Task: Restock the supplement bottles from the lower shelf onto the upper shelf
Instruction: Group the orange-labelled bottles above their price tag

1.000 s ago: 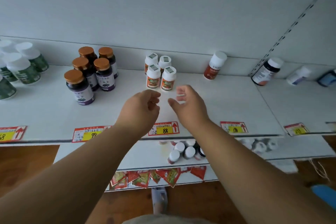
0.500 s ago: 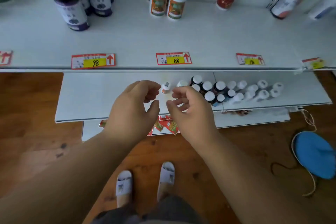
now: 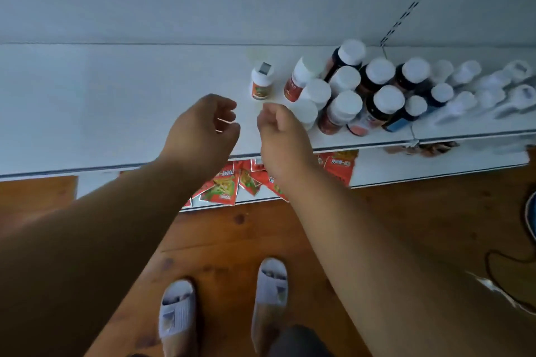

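Reaching down to the lower shelf (image 3: 116,113) is the step in hand, and both hands are arriving empty, so the job now is choosing bottles and closing on them cleanly. Judging from the layout, it is going to go best if each hand is taking one bottle around the body, below the cap, not pinching the lid, and lifting straight up before swinging away.

Going left to right, the left hand (image 3: 203,130) is hovering over bare shelf with fingers loosely curled and thumb apart from them, gripping nothing. Nothing is lying beneath it or to its left. The small white bottle with the orange label (image 3: 262,84) is standing upright just beyond it and to its right, apart from the rest, so it is looking like the easiest first pick for either hand.

The right hand (image 3: 282,136) is hanging beside the left one, fingers half curled, also holding nothing. That lone small bottle is sitting just past its fingertips. The red-labelled white-capped bottles (image 3: 301,78) are crowding immediately to its right, one cap nearly touching the knuckles, with the dark bottles (image 3: 380,87) farther right and blurred pale ones (image 3: 464,87) beyond them.

Because the cluster is packed tightly, the right hand is risking a knock-over if it is pushing in sideways; taking the nearest front bottle first is seeming safer.
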### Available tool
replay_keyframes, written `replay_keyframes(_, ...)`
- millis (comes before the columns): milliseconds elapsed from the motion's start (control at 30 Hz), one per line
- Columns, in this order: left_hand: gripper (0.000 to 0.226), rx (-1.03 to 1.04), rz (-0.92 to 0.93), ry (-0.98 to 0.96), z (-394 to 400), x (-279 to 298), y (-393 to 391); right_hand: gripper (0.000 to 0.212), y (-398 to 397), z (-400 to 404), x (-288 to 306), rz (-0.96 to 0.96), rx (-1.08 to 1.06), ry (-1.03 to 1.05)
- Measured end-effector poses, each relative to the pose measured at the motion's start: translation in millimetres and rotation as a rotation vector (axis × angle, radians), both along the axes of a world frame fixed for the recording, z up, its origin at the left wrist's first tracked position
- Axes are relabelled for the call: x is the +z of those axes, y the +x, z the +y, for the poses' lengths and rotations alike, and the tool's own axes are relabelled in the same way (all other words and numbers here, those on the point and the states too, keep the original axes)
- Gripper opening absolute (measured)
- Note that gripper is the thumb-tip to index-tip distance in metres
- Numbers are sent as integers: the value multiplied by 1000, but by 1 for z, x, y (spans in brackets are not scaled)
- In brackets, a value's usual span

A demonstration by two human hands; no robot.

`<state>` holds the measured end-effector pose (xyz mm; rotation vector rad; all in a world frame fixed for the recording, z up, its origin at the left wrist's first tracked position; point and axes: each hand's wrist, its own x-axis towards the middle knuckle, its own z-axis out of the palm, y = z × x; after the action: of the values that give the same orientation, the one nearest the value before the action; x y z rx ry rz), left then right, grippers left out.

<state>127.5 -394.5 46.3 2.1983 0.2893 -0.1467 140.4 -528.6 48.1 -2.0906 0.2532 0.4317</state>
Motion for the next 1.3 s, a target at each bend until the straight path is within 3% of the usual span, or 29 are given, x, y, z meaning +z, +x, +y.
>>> replay_keyframes(167, 42, 38, -22, -15, -9, -43, 65, 35, 22, 3, -57, -158, 17, -154)
replay_keyframes(300, 66, 1, 7, -53, -22, -54, 107, 41, 26, 11, -78, -117, -50, -147)
replay_keyframes(333, 68, -8, 14, -66, -25, -56, 113, 43, 25, 13, -83, -122, 25, -221)
replay_keyframes(467, 49, -47, -15, -54, -31, -67, 128, 49, 35, 16, -95, -188, -38, -82)
replay_keyframes(600, 35, -64, -65, 6, -18, -70, 126, 42, 39, 15, -96, -217, -43, -141)
replay_keyframes(767, 26, -171, 99, 61, 22, -57, 104, 52, 29, 30, -79, -112, -10, -62)
replay_keyframes(967, 24, -90, 275, -216, 52, -5, 48, 45, -14, 47, -30, -41, 17, 118)
replay_keyframes(1067, 20, -17, 301, -323, 54, 39, 0, 35, -41, 40, 22, -10, 20, 148)
replay_keyframes(1167, 20, 75, 321, -555, 52, 93, -45, 29, -71, 30, 86, 24, 14, 175)
replay_keyframes(1300, 50, 62, 301, -779, 42, 181, -95, 28, -110, 13, 173, 21, 9, 205)
